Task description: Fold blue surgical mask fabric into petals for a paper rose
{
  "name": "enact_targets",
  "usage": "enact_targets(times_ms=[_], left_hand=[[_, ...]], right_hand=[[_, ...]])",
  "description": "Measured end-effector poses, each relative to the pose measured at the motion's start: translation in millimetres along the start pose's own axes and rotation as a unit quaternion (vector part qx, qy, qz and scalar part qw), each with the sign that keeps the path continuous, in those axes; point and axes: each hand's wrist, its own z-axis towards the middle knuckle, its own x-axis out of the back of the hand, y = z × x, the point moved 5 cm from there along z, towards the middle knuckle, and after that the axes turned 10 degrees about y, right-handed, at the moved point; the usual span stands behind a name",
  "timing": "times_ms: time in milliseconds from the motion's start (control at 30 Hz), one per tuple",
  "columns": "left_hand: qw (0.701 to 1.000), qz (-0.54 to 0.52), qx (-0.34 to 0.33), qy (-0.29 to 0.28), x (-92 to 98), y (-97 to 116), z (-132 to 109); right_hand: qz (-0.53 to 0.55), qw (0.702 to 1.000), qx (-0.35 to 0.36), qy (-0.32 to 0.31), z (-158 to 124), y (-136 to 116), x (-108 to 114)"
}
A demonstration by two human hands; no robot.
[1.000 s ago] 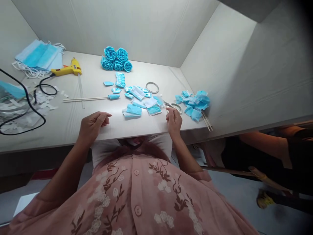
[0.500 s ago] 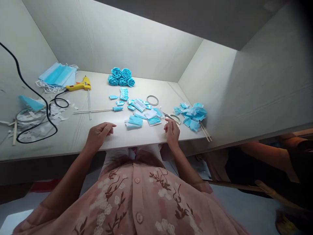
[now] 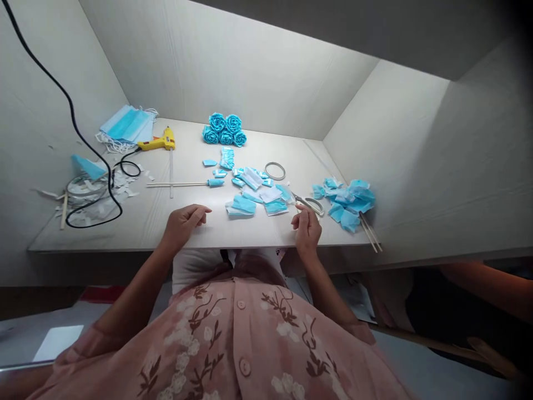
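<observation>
My left hand (image 3: 186,225) rests near the table's front edge, its fingers curled closed with nothing in them. Also loosely closed and holding nothing, my right hand (image 3: 307,226) lies just in front of the scissors (image 3: 313,205). Between and beyond the hands are cut blue and white mask pieces (image 3: 241,205). A blue roll (image 3: 215,182) sits at the end of thin sticks (image 3: 179,184). Several blue paper-like roses (image 3: 225,130) are stacked at the back, with a pleated blue strip (image 3: 227,158) in front of them. A grey tape ring (image 3: 275,170) lies right of the strip.
A yellow glue gun (image 3: 160,141) with a black cord and a pile of masks (image 3: 128,125) occupy the back left. White scraps (image 3: 89,194) lie at left. Crumpled blue pieces (image 3: 352,197) with sticks (image 3: 370,232) are at right. Another person's arm (image 3: 491,286) shows beyond the partition.
The view has shifted, so the table and its objects appear further right. Both hands keep their closed pose at about the same places on the table.
</observation>
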Motion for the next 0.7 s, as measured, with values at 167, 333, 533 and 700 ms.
enact_targets(times_ms=[167, 333, 533, 700], left_hand=[[1.000, 0.011, -0.006, -0.002, 0.7, -0.7, 0.9], [1.000, 0.003, -0.012, -0.001, 0.1, -0.5, 3.3], [1.000, -0.001, 0.000, 0.004, 1.7, 0.1, 2.2], [0.999, 0.012, -0.022, 0.025, 2.5, 7.7, -1.4]], right_hand=[[0.005, 1.000, 0.004, 0.009, -1.3, -3.4, 0.9], [0.003, 1.000, 0.009, 0.020, -1.0, -4.4, 1.4], [-0.009, 1.000, 0.009, 0.023, -2.8, -3.6, 1.0], [-0.005, 0.998, 0.049, 0.043, -5.2, -1.0, 2.8]])
